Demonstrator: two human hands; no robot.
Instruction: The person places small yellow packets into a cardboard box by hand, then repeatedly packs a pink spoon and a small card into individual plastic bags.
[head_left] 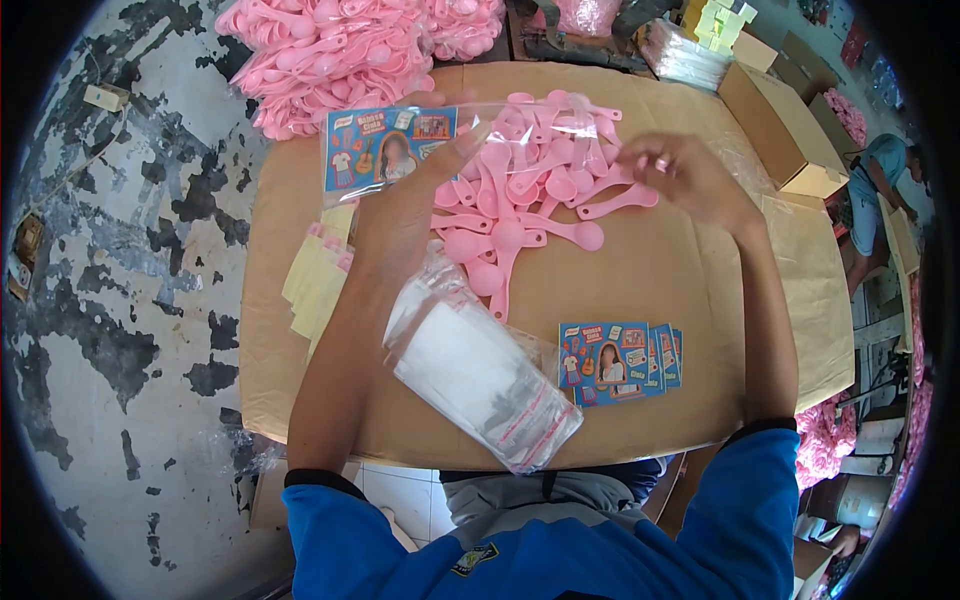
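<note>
A clear plastic bag with a blue printed card (375, 150) in it is held by my left hand (415, 190), its open part stretching right over the pile of pink spoons (508, 235). My right hand (685, 180) is at the right edge of that pile, fingers bent and slightly blurred; whether it holds anything is hidden. Below the pile lies a stack of clear bags (470, 365). To its right, several blue cards (610, 365) are fanned out. Pale yellow slips (318, 270) lie partly behind my left forearm.
Brown paper covers the table (640, 285). Bagged pink spoons (320, 60) are heaped at the back left. At the back right are a stack of clear packets (688, 55) and an open cardboard box (783, 130). Another person (880, 185) is at the far right.
</note>
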